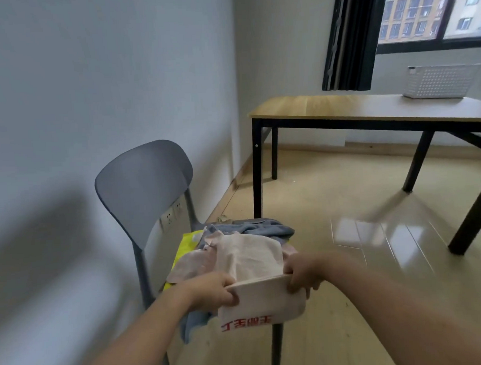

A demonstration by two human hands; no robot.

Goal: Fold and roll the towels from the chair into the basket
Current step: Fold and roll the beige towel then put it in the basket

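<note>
Hands grip one pale towel (262,297) by its near edge, left hand (211,291) and right hand (301,276) pinching opposite corners above the chair (143,183). Keeping it taut (basket (439,82) waits on the table (327,106)) should give clean folds.

A pale pink towel (262,297) with red lettering hung off the front edge of the grey chair (143,183), stretched taut. Behind it, pink, blue-grey and yellow towels (247,237) lay crumpled on the seat. The white perforated basket (441,81) stood well apart, on the surface.
</note>
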